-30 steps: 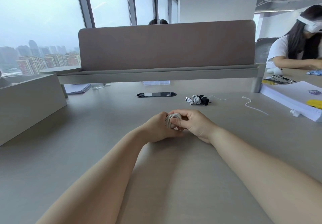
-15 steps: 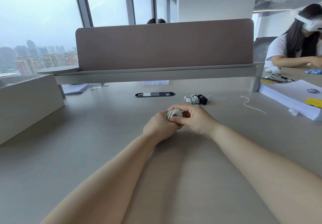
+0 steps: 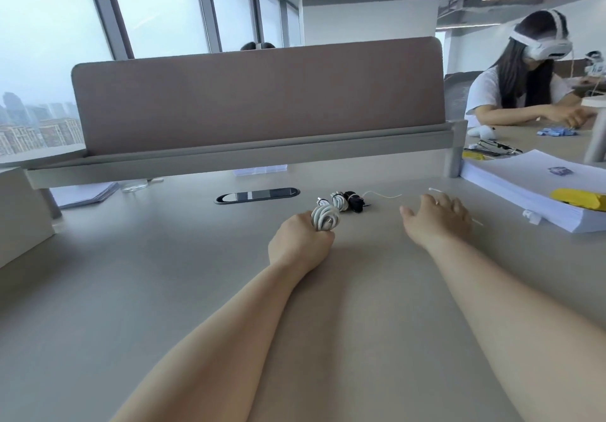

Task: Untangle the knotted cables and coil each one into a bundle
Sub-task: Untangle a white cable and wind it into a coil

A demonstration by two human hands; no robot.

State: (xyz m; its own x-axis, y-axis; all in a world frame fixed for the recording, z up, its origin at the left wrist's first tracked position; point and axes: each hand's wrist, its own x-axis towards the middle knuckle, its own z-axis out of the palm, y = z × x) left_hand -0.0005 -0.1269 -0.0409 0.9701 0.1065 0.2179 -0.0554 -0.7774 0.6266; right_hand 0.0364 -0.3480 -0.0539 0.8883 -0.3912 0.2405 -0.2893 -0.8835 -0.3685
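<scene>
One coiled white cable bundle (image 3: 324, 218) is gripped in the curled fingers of the left hand (image 3: 300, 244), held just above the grey desk (image 3: 147, 290). The right hand (image 3: 437, 219) is spread open with nothing held, over one thin white tie (image 3: 433, 190); contact with it cannot be told, and a second thin white tie (image 3: 382, 195) is seen just to its left. Two more bundles are counted on the desk just behind the held coil, touching each other: one white tied bundle (image 3: 337, 200) and one black tied bundle (image 3: 354, 201).
</scene>
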